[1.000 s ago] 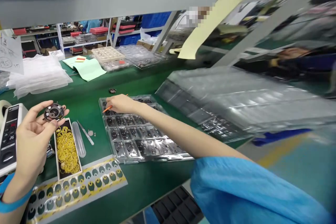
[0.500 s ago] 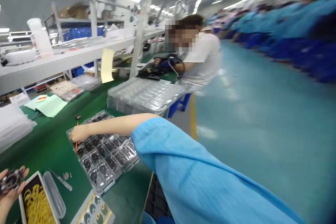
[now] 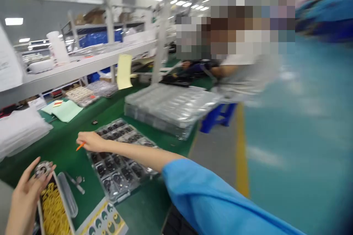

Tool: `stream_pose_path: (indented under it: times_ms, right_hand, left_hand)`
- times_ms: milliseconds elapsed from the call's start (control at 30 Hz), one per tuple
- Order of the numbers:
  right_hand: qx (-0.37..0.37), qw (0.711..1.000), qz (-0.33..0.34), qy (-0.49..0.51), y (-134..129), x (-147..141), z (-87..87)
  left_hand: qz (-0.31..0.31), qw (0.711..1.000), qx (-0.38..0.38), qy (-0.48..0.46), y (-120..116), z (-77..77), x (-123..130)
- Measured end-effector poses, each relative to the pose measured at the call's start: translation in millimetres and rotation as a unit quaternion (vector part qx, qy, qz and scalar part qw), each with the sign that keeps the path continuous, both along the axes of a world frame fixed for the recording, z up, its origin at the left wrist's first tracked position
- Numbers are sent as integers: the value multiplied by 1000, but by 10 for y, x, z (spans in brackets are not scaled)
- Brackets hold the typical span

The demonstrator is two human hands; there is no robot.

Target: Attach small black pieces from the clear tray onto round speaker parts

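Observation:
My left hand [image 3: 29,191] holds a small round part [image 3: 43,169], metallic with a dark ring, between thumb and fingers above a box of yellow rings [image 3: 55,211]. My right hand [image 3: 89,141] is closed around a thin orange stick [image 3: 80,146], whose pointed end sticks out toward the lower left. That hand hovers by the left edge of a clear plastic tray [image 3: 121,195], which has many pockets filled with black parts. My right forearm hides part of the tray. Near the box lie tweezers [image 3: 75,183], a clear lid [image 3: 67,194] and a sticker sheet [image 3: 121,224].
Stacked clear trays [image 3: 165,106] stand beyond the parts tray. White sheets [image 3: 22,128] and green paper [image 3: 67,111] lie at the left. A shelf [image 3: 91,57] runs above the green bench. A co-worker in a white shirt [image 3: 245,77] sits farther along, near a blue stool [image 3: 220,117].
My left hand has risen and moved right with the round part. My right hand still grips the orange stick, now more tilted. The camera has turned left, shifting the scene right.

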State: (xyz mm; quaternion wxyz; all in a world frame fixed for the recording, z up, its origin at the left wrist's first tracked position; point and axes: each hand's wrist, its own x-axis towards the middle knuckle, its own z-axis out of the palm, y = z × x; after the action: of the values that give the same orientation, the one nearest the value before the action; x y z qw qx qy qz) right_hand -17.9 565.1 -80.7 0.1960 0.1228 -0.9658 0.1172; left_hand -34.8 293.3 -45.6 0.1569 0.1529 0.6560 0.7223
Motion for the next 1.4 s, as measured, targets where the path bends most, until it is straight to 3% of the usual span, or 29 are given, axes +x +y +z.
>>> stream_pose_path:
  times_ms: [100, 200, 333, 567, 700, 800, 967, 1067, 1167, 1300, 1400]
  right_hand:
    - [-146, 986, 16, 78, -367, 147, 189]
    - [-251, 960, 73, 97, -709, 341, 382]
    - [-377, 910, 154, 83, -1031, 544, 446]
    - [-414, 889, 168, 97, -1081, 574, 319]
    - [-396, 896, 175, 100, -1042, 574, 330]
    - [-377, 900, 179, 127, -1042, 586, 335]
    - [-425, 891, 132, 90, -1043, 637, 358]
    - [-432, 888, 139, 69, -1019, 672, 400]
    - [-442, 887, 112, 79, -952, 675, 449]
    - [-503, 858, 64, 83, -866, 622, 464]
    - [-543, 835, 74, 50, -890, 583, 431]
  left_hand:
    - [-6, 999, 19, 29, 77, 59, 137]
    - [-3, 996, -15, 92, 91, 63, 225]
    - [33, 982, -46, 180, 81, 76, 346]
    - [79, 939, -58, 330, 74, 3, 378]
    - [85, 911, -70, 397, 93, -62, 356]
    - [75, 924, -72, 368, 111, -65, 372]
    - [56, 954, -47, 292, 117, -12, 392]
    - [51, 959, -37, 276, 113, 11, 383]
    - [16, 978, 9, 206, 113, 17, 381]
    - [-58, 989, 105, 85, 125, 9, 408]
    - [-75, 987, 119, 72, 135, -3, 441]
